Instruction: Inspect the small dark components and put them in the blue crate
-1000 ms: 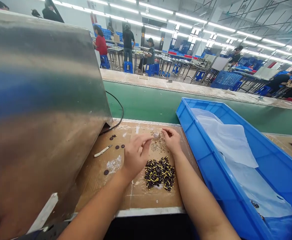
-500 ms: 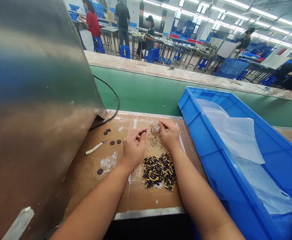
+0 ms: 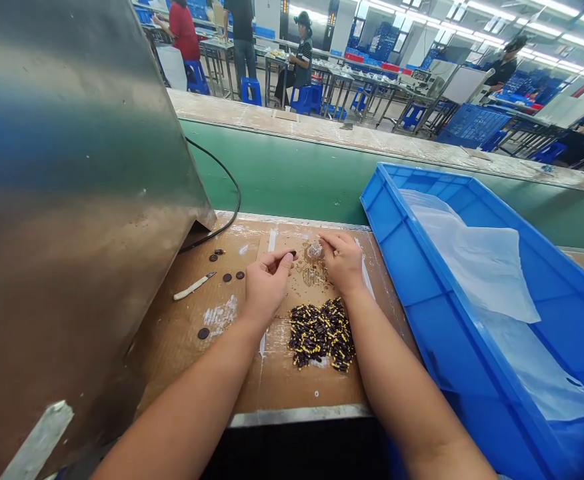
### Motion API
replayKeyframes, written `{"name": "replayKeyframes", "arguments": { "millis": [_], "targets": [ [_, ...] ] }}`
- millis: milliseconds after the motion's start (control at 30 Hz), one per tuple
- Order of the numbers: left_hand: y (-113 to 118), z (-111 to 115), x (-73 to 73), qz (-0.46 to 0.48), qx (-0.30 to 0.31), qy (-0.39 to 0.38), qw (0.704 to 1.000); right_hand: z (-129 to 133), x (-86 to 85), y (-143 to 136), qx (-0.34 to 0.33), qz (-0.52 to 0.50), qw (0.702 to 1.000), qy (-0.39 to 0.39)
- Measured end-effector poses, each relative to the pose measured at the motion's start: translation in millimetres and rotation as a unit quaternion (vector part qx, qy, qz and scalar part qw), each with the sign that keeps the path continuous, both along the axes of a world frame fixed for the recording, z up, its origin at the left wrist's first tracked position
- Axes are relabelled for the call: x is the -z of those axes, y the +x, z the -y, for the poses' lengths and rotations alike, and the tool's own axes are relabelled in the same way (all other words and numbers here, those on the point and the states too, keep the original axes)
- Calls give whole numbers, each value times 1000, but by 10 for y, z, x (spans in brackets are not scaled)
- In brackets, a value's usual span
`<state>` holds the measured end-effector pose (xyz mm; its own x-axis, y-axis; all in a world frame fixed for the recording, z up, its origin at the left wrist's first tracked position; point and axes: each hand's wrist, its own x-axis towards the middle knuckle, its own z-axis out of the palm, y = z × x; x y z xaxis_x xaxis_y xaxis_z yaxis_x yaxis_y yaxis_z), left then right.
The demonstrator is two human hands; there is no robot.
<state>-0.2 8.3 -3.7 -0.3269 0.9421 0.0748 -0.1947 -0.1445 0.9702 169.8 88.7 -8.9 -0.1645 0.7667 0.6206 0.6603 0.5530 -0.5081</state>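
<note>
My left hand [image 3: 267,280] is closed in a pinch on a small dark piece [image 3: 293,254], held between thumb and forefinger above the cardboard. Across from it, my right hand [image 3: 341,260] is also closed, its fingertips together beside a small clear round dish [image 3: 315,251]; what they hold is too small to make out. Just below both hands lies a pile of small black-and-yellow parts [image 3: 322,333]. Left of my left hand are several dark round discs [image 3: 203,333] and a white-handled knife [image 3: 195,287].
A large blue crate [image 3: 417,267] with translucent plastic sheets [image 3: 492,267] stands at the right. A metal housing [image 3: 82,200] rises on the left, a black cable [image 3: 237,183] beside it. Behind a green panel [image 3: 292,160], several people work at tables.
The left hand's pinch has tilted, so the dark piece shows more clearly at its fingertips. My right hand stays by the clear dish. The camera view has shifted slightly.
</note>
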Motion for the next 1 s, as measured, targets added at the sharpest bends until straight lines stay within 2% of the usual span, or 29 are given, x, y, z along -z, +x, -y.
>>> {"name": "replayKeyframes", "arguments": {
  "millis": [167, 267, 367, 433, 533, 600, 633, 800, 900, 967, 1000],
  "targets": [
    [4, -20, -38, 179, 26, -53, 982, -12, 2, 32, 1, 0, 1000, -2],
    [-3, -11, -82, 247, 44, -79, 965, 38, -46, 52, 11, -28, 1000, -2],
    [-8, -2, -106, 282, 49, -92, 954, 183, -138, 23, 14, -120, 992, -41],
    [-6, -1, -105, 283, 42, -90, 954, 320, -208, -39, -15, -218, 970, -103],
    [1, -5, -74, 248, 25, -70, 966, 516, -300, -173, -117, -348, 904, -221],
    [5, -6, -42, 215, 18, -45, 975, 604, -343, -256, -166, -387, 864, -275],
    [4, -5, -25, 198, 16, -31, 980, 633, -357, -288, -177, -394, 854, -290],
    [-29, 37, 2, 32, 19, 30, 999, 671, -382, -326, -179, -400, 847, -300],
    [-60, 74, -21, -77, 16, 49, 996, 670, -385, -299, -184, -390, 852, -296],
    [-71, 80, -34, -101, 11, 50, 994, 675, -390, -288, -191, -388, 851, -298],
    [-72, 76, -39, -80, 8, 48, 996, 679, -395, -287, -195, -392, 847, -301]
  ]
}}
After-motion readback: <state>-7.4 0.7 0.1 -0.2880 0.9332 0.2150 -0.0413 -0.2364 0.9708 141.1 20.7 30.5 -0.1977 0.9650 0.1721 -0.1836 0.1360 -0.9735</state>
